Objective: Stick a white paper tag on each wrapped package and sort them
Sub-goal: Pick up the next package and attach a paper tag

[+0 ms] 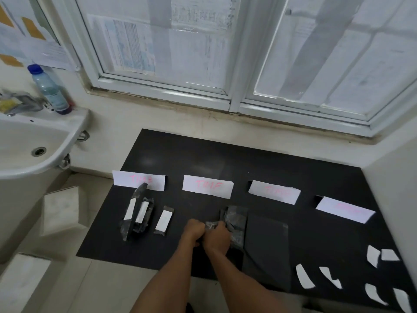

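On the black table (270, 172), my left hand (193, 230) and my right hand (217, 237) both grip a small package wrapped in dark plastic (212, 225), held between them near the middle. More dark wrapped packages (235, 219) lie just behind and right of my hands. At the left, three wrapped packages bear white tags: two (137, 213) lie side by side and one (164, 220) sits to their right. Several loose white paper tags (304, 276) lie at the front right. Four white cards with pink lettering (207, 185) stand in a row across the table.
A flat dark sheet (266, 245) lies right of my hands. A white sink (33, 141) with a plastic bottle (49, 89) on its rim is at the left. White boxes (63, 211) stand on the floor beside the table. A window runs along the back wall.
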Demonstrator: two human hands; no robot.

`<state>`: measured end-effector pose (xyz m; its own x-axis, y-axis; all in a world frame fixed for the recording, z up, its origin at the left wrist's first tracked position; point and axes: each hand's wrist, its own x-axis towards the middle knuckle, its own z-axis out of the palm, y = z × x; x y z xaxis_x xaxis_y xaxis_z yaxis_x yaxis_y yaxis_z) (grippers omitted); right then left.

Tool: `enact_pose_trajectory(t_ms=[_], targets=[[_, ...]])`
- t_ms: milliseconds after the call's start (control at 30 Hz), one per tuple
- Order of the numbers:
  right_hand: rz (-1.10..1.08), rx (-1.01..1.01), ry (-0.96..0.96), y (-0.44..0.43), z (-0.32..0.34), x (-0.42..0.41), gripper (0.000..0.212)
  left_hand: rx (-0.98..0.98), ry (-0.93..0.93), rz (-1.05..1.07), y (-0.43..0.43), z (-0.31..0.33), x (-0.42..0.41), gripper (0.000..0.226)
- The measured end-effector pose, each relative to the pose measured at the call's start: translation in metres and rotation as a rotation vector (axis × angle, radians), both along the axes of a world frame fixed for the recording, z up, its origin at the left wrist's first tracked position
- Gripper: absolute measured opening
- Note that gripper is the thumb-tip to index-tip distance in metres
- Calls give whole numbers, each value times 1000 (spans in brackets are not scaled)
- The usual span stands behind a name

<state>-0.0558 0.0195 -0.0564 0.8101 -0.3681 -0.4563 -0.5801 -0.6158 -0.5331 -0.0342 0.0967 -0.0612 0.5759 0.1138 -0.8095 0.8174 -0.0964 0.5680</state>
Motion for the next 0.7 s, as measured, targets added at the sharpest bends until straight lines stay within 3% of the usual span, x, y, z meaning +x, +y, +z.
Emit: enact_pose_trajectory(t_ms=[133, 400, 700], targets=[[-34, 116, -72, -3, 5, 0, 25, 12, -12, 106, 0, 9, -4, 16], [-104, 150, -271, -25, 32, 9, 17, 15, -139, 289, -13, 33, 17, 6], [-399, 183, -459, -173, 78, 24, 17, -77, -291, -36, -160, 87, 47, 19]])
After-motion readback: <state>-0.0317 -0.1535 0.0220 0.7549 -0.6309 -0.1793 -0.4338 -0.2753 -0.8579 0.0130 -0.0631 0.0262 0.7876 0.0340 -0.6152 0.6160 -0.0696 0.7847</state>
